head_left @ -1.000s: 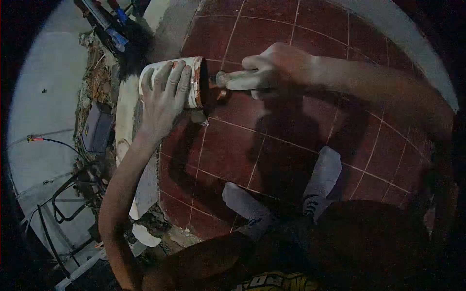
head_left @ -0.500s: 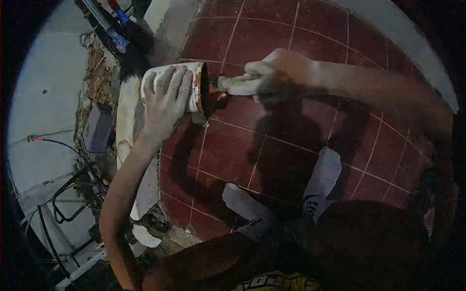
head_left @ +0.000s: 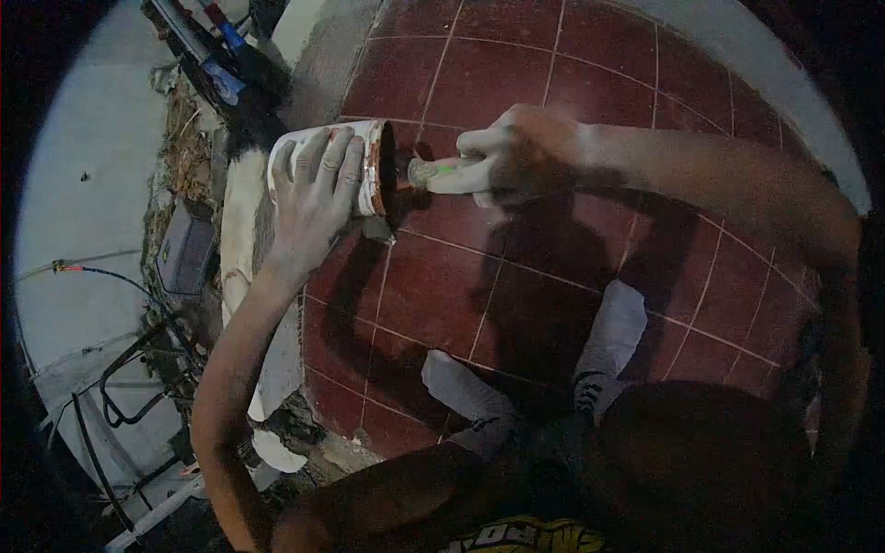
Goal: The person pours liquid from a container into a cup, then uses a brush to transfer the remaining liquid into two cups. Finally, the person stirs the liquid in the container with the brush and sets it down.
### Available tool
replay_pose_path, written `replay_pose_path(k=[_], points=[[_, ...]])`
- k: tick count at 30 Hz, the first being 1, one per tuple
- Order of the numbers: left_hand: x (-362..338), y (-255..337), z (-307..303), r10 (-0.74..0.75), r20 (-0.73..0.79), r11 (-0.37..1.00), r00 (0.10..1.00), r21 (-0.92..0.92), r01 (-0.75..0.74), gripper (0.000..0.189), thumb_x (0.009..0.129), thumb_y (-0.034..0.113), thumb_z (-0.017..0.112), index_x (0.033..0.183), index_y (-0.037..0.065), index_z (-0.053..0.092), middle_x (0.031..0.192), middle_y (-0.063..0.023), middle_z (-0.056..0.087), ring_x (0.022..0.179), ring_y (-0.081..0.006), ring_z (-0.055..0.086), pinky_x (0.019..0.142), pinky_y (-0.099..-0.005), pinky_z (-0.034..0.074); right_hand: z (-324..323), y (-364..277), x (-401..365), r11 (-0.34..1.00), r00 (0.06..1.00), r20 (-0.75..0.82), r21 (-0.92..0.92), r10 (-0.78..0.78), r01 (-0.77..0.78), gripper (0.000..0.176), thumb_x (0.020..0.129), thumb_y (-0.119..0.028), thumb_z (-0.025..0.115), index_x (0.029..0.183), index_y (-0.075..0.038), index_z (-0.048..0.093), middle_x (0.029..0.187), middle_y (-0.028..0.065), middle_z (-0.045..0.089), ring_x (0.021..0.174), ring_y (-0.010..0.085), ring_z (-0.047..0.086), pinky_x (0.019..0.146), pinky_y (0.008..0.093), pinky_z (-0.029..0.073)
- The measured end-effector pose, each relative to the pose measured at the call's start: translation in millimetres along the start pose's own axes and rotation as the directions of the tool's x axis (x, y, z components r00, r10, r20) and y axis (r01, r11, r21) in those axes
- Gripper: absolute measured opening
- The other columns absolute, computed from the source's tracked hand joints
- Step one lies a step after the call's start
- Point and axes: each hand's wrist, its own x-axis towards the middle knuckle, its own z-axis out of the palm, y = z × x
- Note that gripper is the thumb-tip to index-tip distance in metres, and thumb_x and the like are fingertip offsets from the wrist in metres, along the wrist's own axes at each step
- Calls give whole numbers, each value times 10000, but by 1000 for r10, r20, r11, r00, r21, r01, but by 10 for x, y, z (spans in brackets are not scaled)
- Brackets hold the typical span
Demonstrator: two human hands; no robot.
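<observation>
A white bucket (head_left: 365,170) lies tilted on its side, its reddish-brown stained rim and dark mouth facing right. My left hand (head_left: 316,175) lies over its outer wall with the fingers curved round it, holding it. Just right of the mouth, my right hand (head_left: 521,157) is closed round a short hand tool (head_left: 423,173) with a pale handle and a green mark. The tool points at the bucket's mouth. Its far end is dark and blurred, so its kind is not clear. What lies deep inside the bucket is hidden.
Red floor tiles (head_left: 433,276) spread below, with my two feet in white socks (head_left: 619,332) on them. Along the left run a broken, rubble-strewn edge, a grey box (head_left: 187,247) and black cables (head_left: 138,378). Blue-marked tools (head_left: 221,78) lean at the upper left.
My right hand has shifted slightly left and down and turned a little, with the tool still in it. My left hand and the bucket have hardly moved.
</observation>
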Motion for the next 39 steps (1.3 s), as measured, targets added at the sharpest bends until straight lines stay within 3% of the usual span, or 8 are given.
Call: replay_pose_path(k=[3,5,12,18,24,26,29,39], points=[[-9,-13,32,3,-6,1000,1000,22,-3,590,839,192,564,1398,21,483,1456,-117,459,1334,-295,423,1107,-565,304,51,42,28,974,975,151,133,161,-182,584,780,-164,731,1325,-269,550,816,34,589,610,206,652,496,316,550],[-36,-35,82,20,-12,999,1000,26,-20,603,830,207,581,1395,20,487,1459,-115,454,1336,-293,419,1113,-560,300,-70,67,-9,988,999,16,-145,-52,53,600,761,-173,761,1319,-267,563,803,39,590,594,207,647,488,323,552],[-24,-2,14,-21,10,998,1000,-61,21,664,803,259,624,1403,16,479,1442,-125,463,1324,-297,426,1117,-559,294,-67,5,-34,999,998,-57,-14,-30,30,639,759,-230,787,1342,-300,534,810,47,587,592,211,646,479,346,547],[-44,-8,36,-15,-2,999,1000,-39,15,690,801,248,627,1427,16,453,1455,-120,453,1326,-298,424,1116,-563,294,-11,66,-93,977,959,194,17,207,-214,376,887,-250,666,1252,-213,582,798,83,618,656,286,668,576,391,537],[-61,17,81,-36,16,998,999,-46,37,674,816,255,628,1423,21,452,1459,-119,450,1330,-301,422,1111,-575,298,76,86,-151,977,984,-116,-179,-137,115,474,853,-212,685,1306,-286,568,847,66,618,577,196,653,480,302,567],[-58,13,78,-23,5,999,1000,-37,23,670,822,267,622,1422,20,455,1459,-117,452,1333,-299,419,1111,-577,294,105,76,-125,959,971,62,154,232,-239,485,843,-217,702,1305,-289,573,833,82,615,581,225,661,489,332,563],[-70,-38,104,31,21,998,999,56,-32,646,833,248,616,1417,19,460,1458,-117,455,1335,-296,414,1110,-574,296,-76,46,11,995,999,37,-103,5,-1,515,821,-218,730,1311,-257,577,795,80,586,600,260,660,526,380,552],[2,21,-46,0,19,1000,1000,-5,0,602,847,202,598,1410,27,473,1451,-112,454,1330,-292,415,1101,-571,313,-39,-111,296,999,998,48,10,48,-49,445,855,-182,699,1261,-234,524,881,101,606,756,306,698,621,435,577]])
